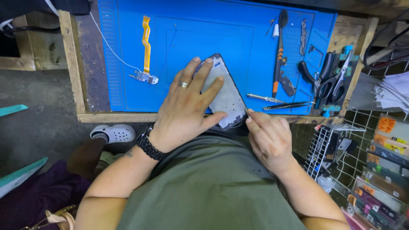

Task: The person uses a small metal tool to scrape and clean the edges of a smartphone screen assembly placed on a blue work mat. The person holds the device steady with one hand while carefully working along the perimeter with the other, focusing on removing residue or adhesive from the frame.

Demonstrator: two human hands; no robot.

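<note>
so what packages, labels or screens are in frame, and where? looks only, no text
Orange tags: far right, small orange squares on stacked boxes.
Boxed packages: lower right rack, flat, multicoloured, stacked on edge.
Paper stack: right edge, white sheets.
Phone frame: on blue mat, under left hand; grey, dark-edged, no lit display.

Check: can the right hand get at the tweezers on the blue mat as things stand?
Probably yes. The tweezers lie bare on the blue mat just beyond the right hand, nothing between; its fingertips pinch a small tool at the phone frame.

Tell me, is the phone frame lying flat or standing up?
Lying flat. The phone frame rests on the blue mat, with the left hand spread on top of it.
</note>
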